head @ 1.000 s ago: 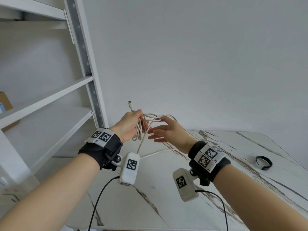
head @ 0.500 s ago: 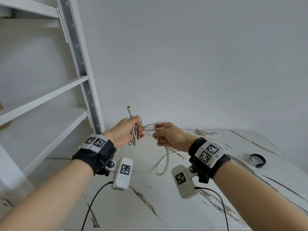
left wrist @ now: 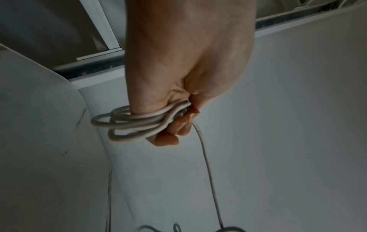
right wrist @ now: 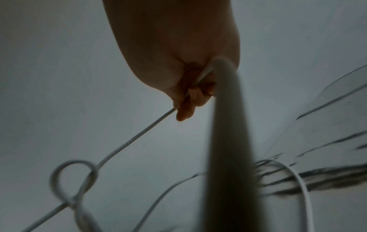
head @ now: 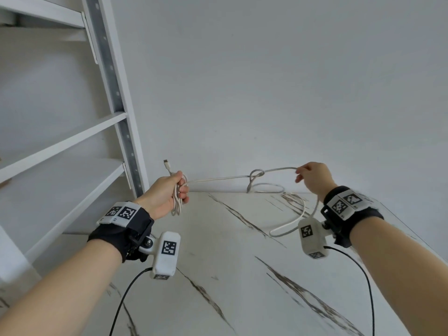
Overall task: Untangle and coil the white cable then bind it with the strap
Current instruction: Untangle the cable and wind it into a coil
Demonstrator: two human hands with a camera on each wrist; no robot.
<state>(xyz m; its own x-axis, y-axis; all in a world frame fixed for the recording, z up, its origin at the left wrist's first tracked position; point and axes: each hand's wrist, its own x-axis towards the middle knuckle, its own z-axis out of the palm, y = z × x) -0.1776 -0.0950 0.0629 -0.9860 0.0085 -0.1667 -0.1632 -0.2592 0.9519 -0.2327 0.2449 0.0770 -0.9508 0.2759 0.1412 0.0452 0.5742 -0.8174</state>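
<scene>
My left hand (head: 178,190) grips a small bundle of white cable loops (left wrist: 137,124), with the plug end (head: 166,163) sticking up above the fist. From there the white cable (head: 218,178) runs taut to the right, through a loose knot (head: 256,175), to my right hand (head: 300,174), which pinches it. Past the right hand the cable (right wrist: 228,141) drops close by the wrist camera and trails in a slack loop (head: 288,224) on the marble table (head: 218,275). The strap is not in view.
A white shelving unit (head: 60,146) with a metal upright (head: 114,93) stands at the left, close to my left hand. A plain white wall lies behind the table. Black camera leads (head: 121,304) hang from both wrists.
My right hand has pulled away to the right, stretching the cable out from the left hand's bundle; a knot now shows mid-span. The view has shifted and the black strap has left the frame.
</scene>
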